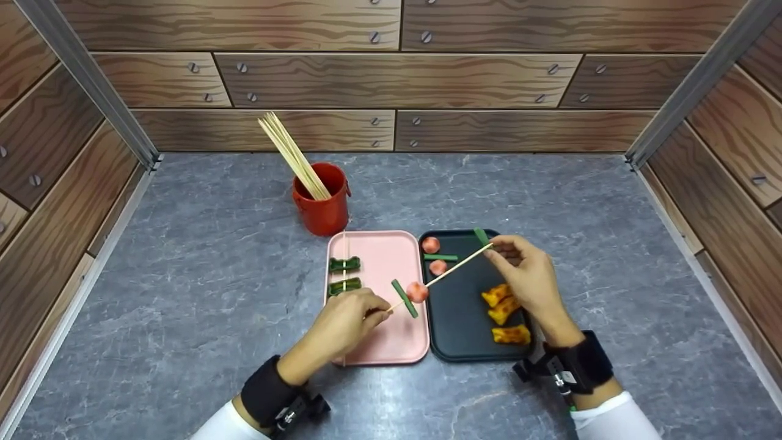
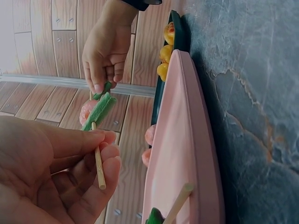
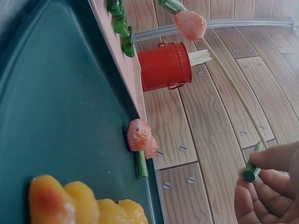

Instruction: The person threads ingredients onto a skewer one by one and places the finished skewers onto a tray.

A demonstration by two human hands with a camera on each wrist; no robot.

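Note:
My left hand (image 1: 345,321) pinches a thin wooden skewer (image 1: 455,267) near its lower end, over the pink tray (image 1: 382,244). Threaded on the skewer are a green stalk piece (image 1: 399,290) and, beyond it, a pink ball (image 1: 417,292). Between thumb and fingers, my right hand (image 1: 531,278) pinches another green stalk piece (image 3: 254,163) right at the skewer's far tip, above the dark tray (image 1: 458,342). In the left wrist view the skewer's blunt end (image 2: 101,179) sticks out past the left fingers.
A second skewer (image 1: 344,244) with dark green pieces (image 1: 345,264) lies along the pink tray's left side. Pink balls (image 1: 431,245), a green stalk (image 1: 441,257) and several yellow pieces (image 1: 512,334) lie on the dark tray. Behind stands a red bucket (image 1: 324,214) of skewers (image 1: 293,156).

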